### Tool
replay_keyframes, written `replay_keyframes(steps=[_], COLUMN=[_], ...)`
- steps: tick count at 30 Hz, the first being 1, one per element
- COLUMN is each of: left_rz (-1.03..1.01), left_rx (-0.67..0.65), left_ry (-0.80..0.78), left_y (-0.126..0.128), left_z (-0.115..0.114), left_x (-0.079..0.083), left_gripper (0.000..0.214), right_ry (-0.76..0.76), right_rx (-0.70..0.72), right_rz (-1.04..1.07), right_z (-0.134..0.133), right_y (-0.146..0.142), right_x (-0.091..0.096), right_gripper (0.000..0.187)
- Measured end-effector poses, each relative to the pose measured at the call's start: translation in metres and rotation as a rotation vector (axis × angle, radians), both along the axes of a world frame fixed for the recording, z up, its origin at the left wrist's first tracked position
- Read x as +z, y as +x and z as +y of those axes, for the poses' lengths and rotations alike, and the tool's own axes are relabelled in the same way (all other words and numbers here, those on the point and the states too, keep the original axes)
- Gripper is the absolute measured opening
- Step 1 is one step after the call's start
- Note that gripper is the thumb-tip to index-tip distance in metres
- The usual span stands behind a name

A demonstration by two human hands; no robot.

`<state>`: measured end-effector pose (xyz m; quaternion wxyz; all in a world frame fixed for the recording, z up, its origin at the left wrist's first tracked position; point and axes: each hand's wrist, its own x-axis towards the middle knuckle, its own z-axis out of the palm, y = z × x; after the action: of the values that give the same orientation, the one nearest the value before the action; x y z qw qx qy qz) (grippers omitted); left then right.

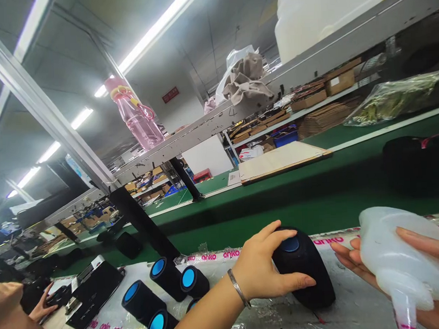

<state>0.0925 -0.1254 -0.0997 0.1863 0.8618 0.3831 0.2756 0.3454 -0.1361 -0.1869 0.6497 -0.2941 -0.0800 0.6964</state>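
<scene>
Seen from the head camera, the whole scene is tilted. The left hand [262,268] is cupped over a black cylinder [310,281]. Its fingers curl across the top beside the blue cap [290,244], and its thumb is pressed along the near side, so the hand grips it. A thin metal bracelet [239,288] sits on that wrist. The cylinder lies on its side on a clear plastic sheet [354,308] printed with pink lettering. The sheet covers the bench, and the cylinder is close to the far edge, where a green belt [314,204] runs past.

Just to the right of the cylinder, the right hand [347,261] is wrapped round a translucent white bottle [395,254]. The fingers are under it and the thumb over the top, and the bottle hides most of the palm. Bottle and cylinder are near each other but apart.

Toward the left end of the bench, several more black cylinders with blue caps [166,276] lie clustered together. Beyond them, at the near left corner, another person's hand [42,307] rests by a flat black piece [96,289].

Across the belt lies a pale wooden board [282,160]. On the metal shelf [204,129] above stand a pink water bottle [136,114] and a heap of beige cloth [247,79].
</scene>
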Motion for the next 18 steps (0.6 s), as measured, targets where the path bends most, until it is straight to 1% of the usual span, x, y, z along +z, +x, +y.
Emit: replay_keyframes(steps=[2,5,8,10,12,15,18], left_rz=[-0.017,-0.012,0.001,0.011,0.019,0.026,0.006], left_rx=[0.016,0.031,0.056,0.081,0.096,0.09,0.071], left_ry=[0.01,0.003,-0.047,-0.111,-0.171,-0.204,-0.195], left_y=[-0.001,-0.002,-0.002,-0.001,0.0,0.001,0.001], left_z=[-0.001,-0.001,0.0,0.003,0.006,0.01,0.01], left_x=[-0.004,-0.007,-0.004,0.0,0.005,0.01,0.01], left_gripper=[0.079,0.079,0.092,0.105,0.113,0.115,0.116], right_ry=[-0.01,0.018,0.039,0.056,0.081,0.082,0.061], right_rx=[-0.003,-0.001,0.001,-0.011,-0.013,0.0,-0.011], right_rz=[-0.047,-0.069,-0.078,-0.076,-0.067,-0.046,0.064], right_z=[-0.001,-0.001,0.003,0.006,0.008,0.009,0.008], right_y=[-0.002,-0.004,-0.002,0.002,0.005,0.006,0.004], right_x=[0.003,0.004,0.002,0.0,-0.001,-0.002,-0.004], right_gripper=[0.078,0.083,0.084,0.08,0.072,0.063,0.053])
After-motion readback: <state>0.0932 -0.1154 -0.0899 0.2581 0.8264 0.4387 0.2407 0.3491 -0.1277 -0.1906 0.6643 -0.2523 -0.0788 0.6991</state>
